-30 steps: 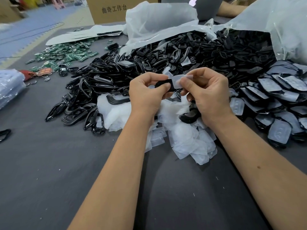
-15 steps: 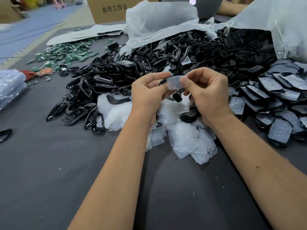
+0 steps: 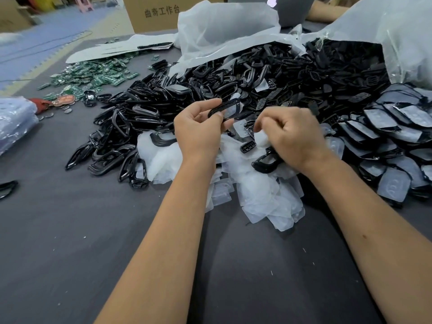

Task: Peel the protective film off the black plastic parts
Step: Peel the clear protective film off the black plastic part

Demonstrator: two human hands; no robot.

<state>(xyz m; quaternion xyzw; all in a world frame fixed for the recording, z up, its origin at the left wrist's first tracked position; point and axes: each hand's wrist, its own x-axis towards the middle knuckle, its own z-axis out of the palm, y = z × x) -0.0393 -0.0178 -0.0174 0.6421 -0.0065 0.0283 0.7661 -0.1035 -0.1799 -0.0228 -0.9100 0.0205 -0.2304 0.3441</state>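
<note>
My left hand [image 3: 198, 129] pinches a black plastic frame part [image 3: 225, 108] between thumb and fingers, held up above the table. My right hand [image 3: 292, 136] is lower and to the right, fingers curled over a piece of clear film [image 3: 259, 136] just above the heap of peeled films [image 3: 257, 190]. A large pile of black plastic parts [image 3: 210, 90] spreads behind both hands. Film-covered black parts [image 3: 385, 141] lie in overlapping rows at the right.
Green circuit boards [image 3: 93, 76] lie scattered at the back left. A cardboard box [image 3: 163, 12] and white plastic bags [image 3: 222, 26] stand at the back. A stack of clear bags [image 3: 14, 122] sits at the left edge. The grey table [image 3: 70, 230] stretches toward me.
The film has come away from the black part. My right hand moved down and right with the film toward the heap, while my left hand keeps the bare frame raised.
</note>
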